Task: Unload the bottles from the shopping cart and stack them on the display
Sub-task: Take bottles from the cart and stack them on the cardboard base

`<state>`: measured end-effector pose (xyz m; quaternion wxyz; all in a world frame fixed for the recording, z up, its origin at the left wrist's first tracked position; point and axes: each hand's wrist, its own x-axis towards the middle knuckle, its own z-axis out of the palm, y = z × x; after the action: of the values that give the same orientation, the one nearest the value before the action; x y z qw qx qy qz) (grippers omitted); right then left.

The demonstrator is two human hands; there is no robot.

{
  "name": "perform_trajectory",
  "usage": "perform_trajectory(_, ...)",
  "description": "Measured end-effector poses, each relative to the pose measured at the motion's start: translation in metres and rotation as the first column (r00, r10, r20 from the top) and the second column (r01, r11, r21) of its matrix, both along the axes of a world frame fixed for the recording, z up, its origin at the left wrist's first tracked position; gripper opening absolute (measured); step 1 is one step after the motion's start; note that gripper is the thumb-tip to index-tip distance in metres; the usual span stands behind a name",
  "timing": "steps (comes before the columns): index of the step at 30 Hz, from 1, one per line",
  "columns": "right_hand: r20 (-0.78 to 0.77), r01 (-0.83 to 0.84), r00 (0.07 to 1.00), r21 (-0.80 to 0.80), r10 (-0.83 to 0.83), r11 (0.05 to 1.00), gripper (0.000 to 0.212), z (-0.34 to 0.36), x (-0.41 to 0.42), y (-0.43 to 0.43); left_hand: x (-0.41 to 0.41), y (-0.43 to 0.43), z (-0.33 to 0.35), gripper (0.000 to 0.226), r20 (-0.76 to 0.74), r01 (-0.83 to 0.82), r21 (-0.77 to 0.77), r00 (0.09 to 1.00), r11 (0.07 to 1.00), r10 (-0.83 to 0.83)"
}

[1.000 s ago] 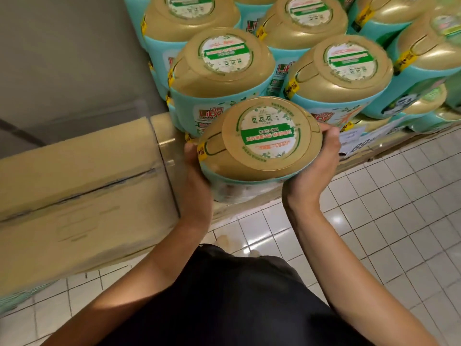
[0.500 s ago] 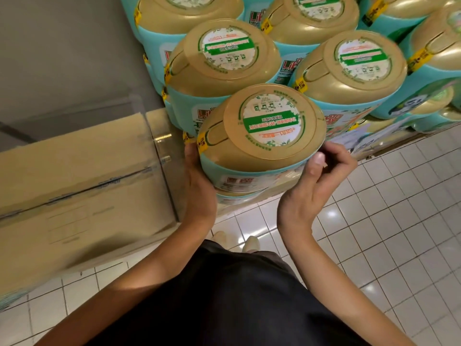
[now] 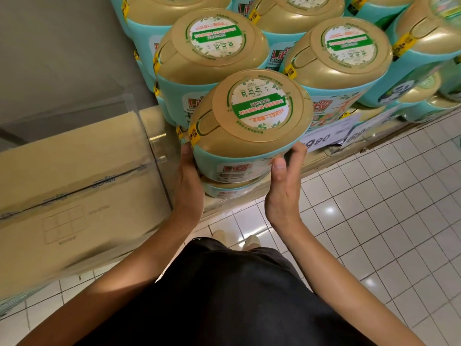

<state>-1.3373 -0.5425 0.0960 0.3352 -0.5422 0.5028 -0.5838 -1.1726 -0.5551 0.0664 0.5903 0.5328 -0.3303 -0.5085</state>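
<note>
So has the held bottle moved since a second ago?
Yes. The held bottle went back from the shelf edge toward the stack; the lower bottle, hidden before, now shows.

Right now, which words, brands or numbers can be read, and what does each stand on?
"9 90", the end of a price, on the white price tag.
"Li", the start of a red brand name, on the bottle behind.
Round sticker on the front bottle: upside-down Chinese print, too blurred to read.
Cardboard box: faint print, unreadable.
</note>
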Motion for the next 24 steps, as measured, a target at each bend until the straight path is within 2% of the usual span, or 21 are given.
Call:
perform_trajectory(4, -0.020, -0.007, 1.000, -0.015, 0.007, 1.000, 0.032, -0.001, -0.002, 0.003, 0.002, 0.003, -0.008, 0.039, -0.016, 0.016, 0.009, 1.000, 1.000, -0.016)
perform_trajectory(6, -0.053, -0.002, 0.999, -0.022, 0.001, 1.000, 0.041, -0.003, -0.003, 0.008, 0.002, 0.007, -0.013, 0.044, -0.005, 0.044, -0.013, 0.999, 0.999, -0.044)
perform_trajectory(10, -0.142, 0.020, 0.990, -0.040, -0.026, 0.999, 0.049, -0.013, -0.013, 0.018, 0.007, 0.020, -0.027, 0.046, 0.155, 0.135, -0.066, 0.980, 0.989, -0.124)
perform_trajectory(13, -0.154, 0.026, 0.988, -0.043, -0.033, 0.999, 0.049, -0.019, -0.025, 0.027, 0.014, 0.030, -0.043, 0.065, 0.262, 0.264, 0.017, 0.929, 0.964, -0.259)
perform_trajectory(15, -0.159, 0.005, 0.987, -0.020, -0.008, 1.000, 0.046, -0.022, -0.035, 0.036, 0.012, 0.037, -0.046, 0.073, 0.333, 0.283, 0.068, 0.898, 0.957, -0.289)
perform_trajectory(19, -0.159, -0.053, 0.985, 0.069, 0.063, 0.996, 0.042, -0.029, -0.058, 0.055, -0.002, 0.039, -0.041, 0.095, 0.441, 0.185, 0.054, 0.877, 0.981, -0.190)
perform_trajectory(24, -0.179, -0.207, 0.956, 0.160, 0.235, 0.965, 0.042, -0.035, -0.094, 0.067, -0.021, 0.047, -0.032, 0.086, 0.519, 0.033, 0.068, 0.852, 0.997, -0.064)
